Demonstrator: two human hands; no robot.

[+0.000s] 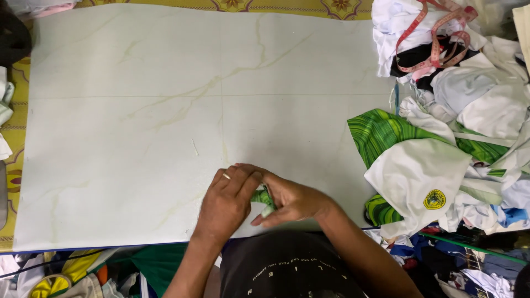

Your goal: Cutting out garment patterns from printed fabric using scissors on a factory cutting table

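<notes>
Head view: a small green-and-white fabric piece (264,200) is pinched between the fingers of the left hand (227,200) and right hand (291,200), low on the pale marbled table (138,110); green and white garments (430,165) are heaped well to the right, with a pink measuring tape (436,41) laid on top

Pink measuring tape (436,41) atop garment pile (469,110), right.

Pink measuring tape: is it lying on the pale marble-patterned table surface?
No, the pink measuring tape is draped over the white clothes pile at the right.
</notes>
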